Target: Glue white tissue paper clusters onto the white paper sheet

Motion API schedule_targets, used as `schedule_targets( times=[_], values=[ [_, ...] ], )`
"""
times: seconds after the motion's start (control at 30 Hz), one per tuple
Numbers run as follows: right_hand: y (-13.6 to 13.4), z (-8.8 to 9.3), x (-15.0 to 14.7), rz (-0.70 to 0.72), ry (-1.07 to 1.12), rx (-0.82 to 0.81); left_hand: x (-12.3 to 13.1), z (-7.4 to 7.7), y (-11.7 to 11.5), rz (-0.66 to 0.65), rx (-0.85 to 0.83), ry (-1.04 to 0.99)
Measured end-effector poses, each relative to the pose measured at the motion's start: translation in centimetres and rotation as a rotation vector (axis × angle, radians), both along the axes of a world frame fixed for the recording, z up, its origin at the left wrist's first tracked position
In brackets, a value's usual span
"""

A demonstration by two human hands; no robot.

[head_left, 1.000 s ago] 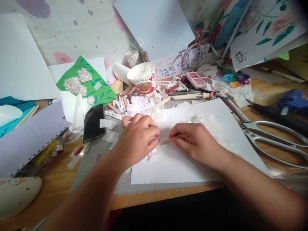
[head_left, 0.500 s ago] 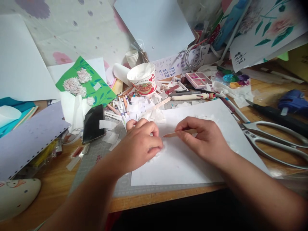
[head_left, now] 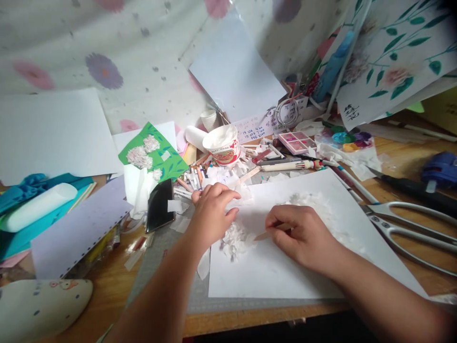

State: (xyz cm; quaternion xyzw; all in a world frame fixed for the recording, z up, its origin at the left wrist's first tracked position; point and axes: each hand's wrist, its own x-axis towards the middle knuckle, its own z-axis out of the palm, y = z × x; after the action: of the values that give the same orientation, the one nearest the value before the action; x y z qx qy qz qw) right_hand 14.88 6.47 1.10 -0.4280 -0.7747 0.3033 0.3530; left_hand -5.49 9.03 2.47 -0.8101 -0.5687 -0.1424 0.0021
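Note:
A white sheet of paper [head_left: 271, 281] lies on a grey cutting mat [head_left: 194, 300]. On its left part sits a ruffled white paper flower [head_left: 235, 242]; a larger patch of white paper petals [head_left: 321, 205] spreads behind my right hand. Above the smaller flower, my left hand [head_left: 216, 209] is open, thumb and fingers apart with nothing visible between them. My right hand [head_left: 300, 233] is closed round a thin pointed wooden stick [head_left: 263, 236], its tip close to the right edge of the flower.
Scissors [head_left: 389, 224] lie at the right near a blue glue gun [head_left: 441, 171]. Behind the sheet stand a paper tub [head_left: 223, 147] and scattered pens and paper scraps. A black phone [head_left: 160, 205] lies on the left, before a green card with paper flowers [head_left: 160, 143].
My left hand has lifted off the paper and opened, uncovering the small flower. The stick's tip has moved down towards the flower. The camera view has shifted, so more wall shows.

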Motion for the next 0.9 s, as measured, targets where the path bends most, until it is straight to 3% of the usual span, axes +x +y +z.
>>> schedule_targets(
  times=[0.47,0.67,0.77,0.9],
  values=[
    [-0.1,0.3,0.3,-0.123,0.095,0.093,2.4,-1.0,1.7,0.016,0.12,0.036],
    [-0.1,0.2,0.5,-0.22,0.189,0.117,1.9,-0.4,1.8,0.133,0.117,-0.202],
    [-0.1,0.4,0.6,-0.333,0.24,0.13,1.1,0.6,0.9,0.022,0.002,-0.294],
    [-0.1,0.4,0.7,-0.405,0.254,0.119,0.5,1.3,-0.5,-0.147,-0.084,-0.135]
  ],
)
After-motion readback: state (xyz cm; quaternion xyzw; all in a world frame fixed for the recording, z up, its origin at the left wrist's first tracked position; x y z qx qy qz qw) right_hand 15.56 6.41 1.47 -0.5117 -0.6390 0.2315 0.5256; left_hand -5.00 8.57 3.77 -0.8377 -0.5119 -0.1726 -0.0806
